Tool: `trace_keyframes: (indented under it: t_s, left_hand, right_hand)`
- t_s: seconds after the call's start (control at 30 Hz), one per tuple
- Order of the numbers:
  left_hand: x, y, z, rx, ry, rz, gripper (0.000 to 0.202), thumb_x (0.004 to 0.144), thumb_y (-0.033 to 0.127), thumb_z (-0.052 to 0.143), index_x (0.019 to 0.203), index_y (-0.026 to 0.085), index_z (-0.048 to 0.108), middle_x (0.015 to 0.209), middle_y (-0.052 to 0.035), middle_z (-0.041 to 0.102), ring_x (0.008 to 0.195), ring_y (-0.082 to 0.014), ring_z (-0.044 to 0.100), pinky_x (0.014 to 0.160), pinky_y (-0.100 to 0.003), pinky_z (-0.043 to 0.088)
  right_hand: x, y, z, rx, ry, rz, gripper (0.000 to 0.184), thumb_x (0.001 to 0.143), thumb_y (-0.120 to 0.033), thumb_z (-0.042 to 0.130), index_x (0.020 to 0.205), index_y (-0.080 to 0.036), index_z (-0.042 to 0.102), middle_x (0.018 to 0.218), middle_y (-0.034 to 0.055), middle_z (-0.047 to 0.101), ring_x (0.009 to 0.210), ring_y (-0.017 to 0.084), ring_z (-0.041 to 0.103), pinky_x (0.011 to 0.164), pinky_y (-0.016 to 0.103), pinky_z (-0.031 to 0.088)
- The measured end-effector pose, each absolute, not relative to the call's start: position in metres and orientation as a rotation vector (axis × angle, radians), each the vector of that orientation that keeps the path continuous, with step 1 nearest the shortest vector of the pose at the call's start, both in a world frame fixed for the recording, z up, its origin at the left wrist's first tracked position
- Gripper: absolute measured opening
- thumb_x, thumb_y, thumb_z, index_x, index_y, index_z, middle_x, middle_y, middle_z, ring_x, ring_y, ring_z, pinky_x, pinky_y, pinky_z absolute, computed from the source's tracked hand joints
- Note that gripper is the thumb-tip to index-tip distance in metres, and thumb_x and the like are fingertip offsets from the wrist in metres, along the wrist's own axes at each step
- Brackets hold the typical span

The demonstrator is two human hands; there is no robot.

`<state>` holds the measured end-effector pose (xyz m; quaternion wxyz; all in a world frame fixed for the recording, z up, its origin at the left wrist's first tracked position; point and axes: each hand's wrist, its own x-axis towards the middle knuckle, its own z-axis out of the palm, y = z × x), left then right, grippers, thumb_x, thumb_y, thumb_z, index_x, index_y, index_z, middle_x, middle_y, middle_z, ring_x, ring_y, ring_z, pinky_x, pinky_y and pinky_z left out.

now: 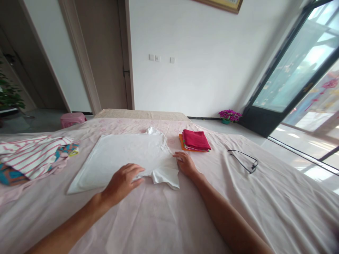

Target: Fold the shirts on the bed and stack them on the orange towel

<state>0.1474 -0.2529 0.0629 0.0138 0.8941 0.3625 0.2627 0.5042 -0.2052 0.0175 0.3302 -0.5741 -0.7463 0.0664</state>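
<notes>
A white T-shirt (pixel 127 151) lies spread flat on the cloth-covered surface, its hem to the left and its neck and sleeves to the right. Over its near edge, close to the armpit, hovers my left hand (pixel 123 181), thumb and fingers apart. My right hand (pixel 186 164) is at the shoulder beside the neckline, fingers bent and closed on the fabric there. The near sleeve spreads out between my two hands, slightly wrinkled.
Folded red and orange cloths (pixel 196 140) are stacked beyond my right hand. Black-framed glasses (pixel 245 161) rest farther right. Striped and patterned clothes (pixel 37 155) lie heaped at left. A pink stool (pixel 72 120) and purple flowers (pixel 230 115) stand beyond the pink bedsheet (pixel 159 222).
</notes>
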Motion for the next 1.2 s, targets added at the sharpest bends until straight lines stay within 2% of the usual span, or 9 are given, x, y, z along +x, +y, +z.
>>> trace_keyframes:
  t_s: [0.1, 0.17, 0.37, 0.6, 0.77, 0.93, 1.0, 1.1, 1.2]
  left_hand:
    - [0.21, -0.278, 0.075, 2.9, 0.947, 0.673, 0.04, 0.084, 0.02, 0.066, 0.123, 0.025, 0.059, 0.117, -0.0054, 0.067, 0.11, -0.022, 0.06, 0.097, -0.038, 0.048]
    - [0.237, -0.283, 0.075, 2.952, 0.982, 0.571, 0.041, 0.084, 0.011, 0.062, 0.123, 0.023, 0.059, 0.114, -0.0066, 0.066, 0.106, -0.0239, 0.06, 0.092, -0.04, 0.049]
    - [0.239, -0.269, 0.058, 2.858, 1.049, 0.559, 0.026, 0.09, 0.004, 0.047, 0.095, 0.021, 0.067, 0.092, -0.0046, 0.064, 0.091, -0.0205, 0.059, 0.083, -0.035, 0.049]
    - [0.213, -0.261, 0.054, 2.648, 0.996, 0.674, 0.041, 0.076, -0.009, 0.04, 0.084, 0.021, 0.066, 0.085, -0.0007, 0.066, 0.087, -0.0159, 0.06, 0.081, -0.03, 0.046]
    - [0.214, -0.273, 0.062, 2.674, 1.11, 0.743, 0.04, 0.072, 0.0, 0.051, 0.102, 0.024, 0.063, 0.102, -0.0041, 0.066, 0.099, -0.0206, 0.061, 0.089, -0.035, 0.046]
    - [0.209, -0.276, 0.063, 2.474, 1.487, 0.681, 0.032, 0.076, 0.016, 0.061, 0.107, 0.023, 0.055, 0.101, -0.0055, 0.064, 0.094, -0.0208, 0.065, 0.082, -0.033, 0.049]
    - [0.208, -0.275, 0.06, 2.406, 1.494, 0.629, 0.028, 0.08, 0.017, 0.058, 0.106, 0.023, 0.053, 0.095, -0.0038, 0.065, 0.09, -0.0191, 0.066, 0.078, -0.03, 0.049]
    - [0.209, -0.273, 0.054, 2.332, 1.454, 0.648, 0.025, 0.083, 0.014, 0.053, 0.106, 0.024, 0.053, 0.089, -0.0012, 0.067, 0.086, -0.017, 0.067, 0.076, -0.029, 0.049]
    - [0.209, -0.271, 0.048, 2.252, 1.389, 0.742, 0.029, 0.081, 0.011, 0.052, 0.107, 0.024, 0.053, 0.091, -0.0006, 0.069, 0.086, -0.0151, 0.067, 0.078, -0.028, 0.05]
  right_hand:
    - [0.501, -0.208, 0.019, -1.452, -2.005, 0.166, 0.036, 0.081, -0.007, 0.055, 0.106, -0.023, 0.076, 0.124, 0.0071, 0.069, 0.116, 0.021, 0.062, 0.106, 0.038, 0.044]
    - [0.5, -0.211, 0.021, -1.453, -2.013, 0.17, 0.034, 0.083, -0.008, 0.055, 0.106, -0.023, 0.076, 0.123, 0.0074, 0.069, 0.115, 0.021, 0.063, 0.105, 0.038, 0.045]
    - [0.5, -0.213, 0.025, -1.483, -1.993, 0.189, 0.034, 0.085, -0.01, 0.054, 0.107, -0.021, 0.076, 0.124, 0.0079, 0.069, 0.116, 0.021, 0.062, 0.106, 0.036, 0.044]
    - [0.498, -0.212, 0.027, -1.545, -1.96, 0.201, 0.038, 0.083, -0.008, 0.051, 0.107, -0.023, 0.076, 0.124, 0.0055, 0.069, 0.116, 0.02, 0.062, 0.106, 0.034, 0.043]
    - [0.497, -0.217, 0.031, -1.581, -1.954, 0.181, 0.037, 0.084, -0.009, 0.049, 0.108, -0.022, 0.074, 0.123, 0.0057, 0.068, 0.116, 0.02, 0.06, 0.106, 0.034, 0.042]
    - [0.495, -0.225, 0.038, -1.572, -1.858, 0.142, 0.034, 0.075, -0.008, 0.052, 0.099, -0.021, 0.073, 0.101, 0.0058, 0.07, 0.098, 0.02, 0.062, 0.092, 0.032, 0.047]
    - [0.493, -0.228, 0.044, -1.497, -1.894, 0.258, 0.03, 0.074, -0.009, 0.053, 0.093, -0.02, 0.073, 0.09, 0.0037, 0.068, 0.084, 0.017, 0.062, 0.08, 0.028, 0.049]
    - [0.488, -0.236, 0.06, -1.364, -2.039, 0.687, 0.022, 0.075, -0.012, 0.057, 0.089, -0.018, 0.072, 0.077, 0.0001, 0.067, 0.068, 0.013, 0.059, 0.063, 0.022, 0.045]
    - [0.482, -0.25, 0.082, -1.285, -2.177, 1.01, 0.018, 0.077, -0.016, 0.061, 0.091, -0.017, 0.073, 0.071, -0.002, 0.066, 0.063, 0.011, 0.058, 0.057, 0.02, 0.042]
